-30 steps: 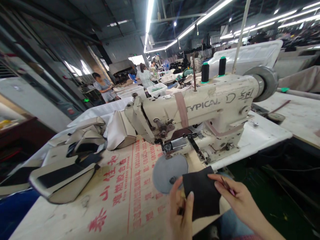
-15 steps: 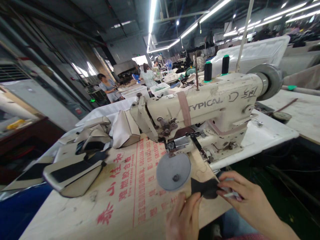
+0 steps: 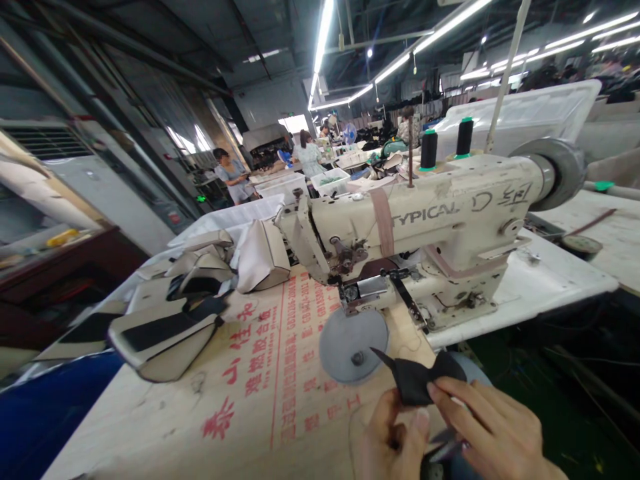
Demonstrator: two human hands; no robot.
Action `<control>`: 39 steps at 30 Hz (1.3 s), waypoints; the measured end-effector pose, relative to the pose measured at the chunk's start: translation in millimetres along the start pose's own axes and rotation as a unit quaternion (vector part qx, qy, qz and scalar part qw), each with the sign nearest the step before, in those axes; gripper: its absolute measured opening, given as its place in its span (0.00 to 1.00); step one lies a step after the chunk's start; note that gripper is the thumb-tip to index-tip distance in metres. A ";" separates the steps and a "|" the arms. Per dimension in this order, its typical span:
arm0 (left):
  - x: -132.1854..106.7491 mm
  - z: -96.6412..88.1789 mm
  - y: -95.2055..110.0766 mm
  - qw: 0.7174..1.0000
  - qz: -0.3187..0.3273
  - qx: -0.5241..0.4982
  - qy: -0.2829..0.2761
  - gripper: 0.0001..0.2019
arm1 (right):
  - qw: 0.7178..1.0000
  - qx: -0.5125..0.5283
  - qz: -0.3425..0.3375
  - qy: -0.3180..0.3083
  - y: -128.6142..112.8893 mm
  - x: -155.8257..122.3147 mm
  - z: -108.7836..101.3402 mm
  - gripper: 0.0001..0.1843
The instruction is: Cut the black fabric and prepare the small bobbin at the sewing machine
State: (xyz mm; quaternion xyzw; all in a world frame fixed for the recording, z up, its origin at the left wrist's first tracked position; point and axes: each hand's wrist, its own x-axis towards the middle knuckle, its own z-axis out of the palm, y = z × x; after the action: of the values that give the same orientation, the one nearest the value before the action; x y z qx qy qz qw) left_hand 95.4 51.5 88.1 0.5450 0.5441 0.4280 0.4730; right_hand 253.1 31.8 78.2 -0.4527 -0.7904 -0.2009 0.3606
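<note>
Both hands are at the front right of the plywood board, below the sewing machine (image 3: 430, 213). My left hand (image 3: 393, 437) is closed on the lower edge of a dark piece of material (image 3: 415, 381), its fingers bent and partly blurred. My right hand (image 3: 500, 430) pinches the same piece from the right, between thumb and fingertips. The piece is raised off the board, with a pointed corner sticking up to the left. Under my right hand shows a grey metal pointed tool (image 3: 443, 450), perhaps snips; its grip is hidden. A grey round disc (image 3: 350, 353) sits just left of the piece.
Beige sewn pieces with black panels (image 3: 165, 340) lie on the plywood board (image 3: 240, 413) at the left. Two black thread spools (image 3: 429, 151) stand behind the machine. A white bin (image 3: 520, 110) is at the back right. Other people (image 3: 306, 153) work further back.
Both hands have drawn closer together and lifted the dark piece, turning it so one corner points up. The metal tool under my right hand shows more plainly. The view has shifted slightly.
</note>
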 end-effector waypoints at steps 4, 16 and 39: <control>11.0 -2.4 5.7 1.000 -0.010 0.023 0.018 0.17 | 0.994 0.106 0.023 -0.013 -8.6 0.3 7.8 0.13; 10.5 -25.0 33.2 0.991 0.038 0.130 -0.022 0.04 | 0.886 0.356 0.169 -0.246 12.6 58.4 -7.7 0.06; 16.0 -26.9 54.4 0.985 0.029 0.134 -0.107 0.12 | 0.816 0.433 0.329 -0.194 11.1 61.0 -10.5 0.10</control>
State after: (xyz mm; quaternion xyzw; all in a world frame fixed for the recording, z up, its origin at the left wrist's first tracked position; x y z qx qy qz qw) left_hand 80.0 71.0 145.7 0.6621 0.5266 0.3037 0.4383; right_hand 246.6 65.6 131.0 -0.5129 -0.6531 0.3849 0.4029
